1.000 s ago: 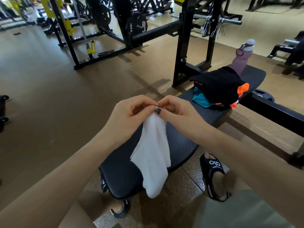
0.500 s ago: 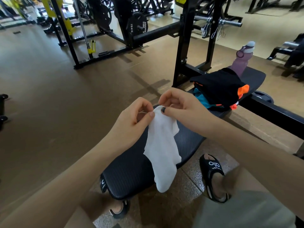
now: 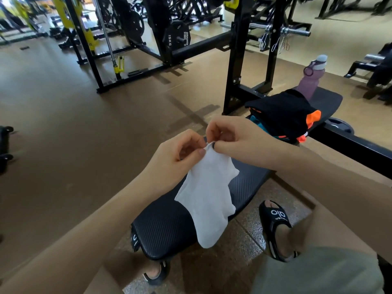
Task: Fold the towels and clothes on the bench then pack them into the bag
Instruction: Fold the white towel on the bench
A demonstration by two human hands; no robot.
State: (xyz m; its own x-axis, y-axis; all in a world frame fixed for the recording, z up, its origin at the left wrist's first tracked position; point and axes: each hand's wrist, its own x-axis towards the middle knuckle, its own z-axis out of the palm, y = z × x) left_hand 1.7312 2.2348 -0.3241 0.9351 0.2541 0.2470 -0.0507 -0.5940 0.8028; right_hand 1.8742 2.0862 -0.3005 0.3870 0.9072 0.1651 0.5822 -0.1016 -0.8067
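A small white towel (image 3: 209, 200) hangs in the air over the near end of the black padded bench (image 3: 167, 230). My left hand (image 3: 176, 160) and my right hand (image 3: 233, 139) both pinch its top edge, fingertips almost touching. The cloth droops down past the bench's front edge. Farther along the bench lies a pile of clothes (image 3: 282, 115): a black garment on top, with orange and teal pieces under it. No bag is in view.
A purple water bottle (image 3: 310, 78) stands on the bench's far end behind the pile. A black rack upright (image 3: 235, 60) rises just left of the bench. My sandalled feet (image 3: 275, 230) flank the bench. Open brown floor (image 3: 74, 134) lies to the left.
Both hands have risen slightly with the towel and stayed close together at its top edge. The towel's hanging part has spread wider and shifted a little right.
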